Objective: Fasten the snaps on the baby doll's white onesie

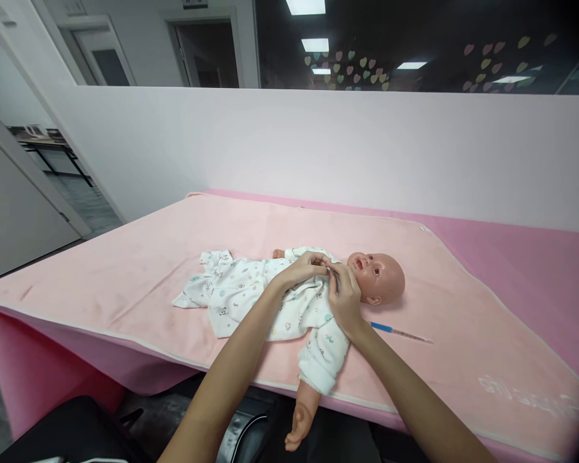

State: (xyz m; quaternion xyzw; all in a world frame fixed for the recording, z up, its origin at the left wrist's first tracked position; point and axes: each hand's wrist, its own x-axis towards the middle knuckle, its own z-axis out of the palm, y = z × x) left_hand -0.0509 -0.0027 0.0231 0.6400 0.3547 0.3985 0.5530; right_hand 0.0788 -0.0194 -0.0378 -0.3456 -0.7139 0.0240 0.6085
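- Baby doll: smooth, hard-looking plastic, bald rounded head, lying on its back across the pink blanket, head toward the right of the view
- One bare plastic doll arm hangs past the near edge of the bed, its small hand moulded in a loose curl
- Romper: soft white knit cloth with small scattered printed figures, on the doll's trunk; the lower part lies flat and creased, spread out to the left; ribbed cuff at the near sleeve
- Left hand: fingers bent and drawn close together, pinching the romper cloth at the doll's chest just below the chin
- Right hand: fingers narrowed, thumb and forefinger gripping the same neckline, touching the left hand's fingertips; what lies between the fingertips cannot be told
- Thermometer: thin straight glass-like rod with a blue end, lying flat on the blanket just beside the doll's head, apart from both hands
- Blanket: pale pink, plush nap, pale bound edge, over a deeper pink sheet
- Partition: plain, pale, matt, behind the bed
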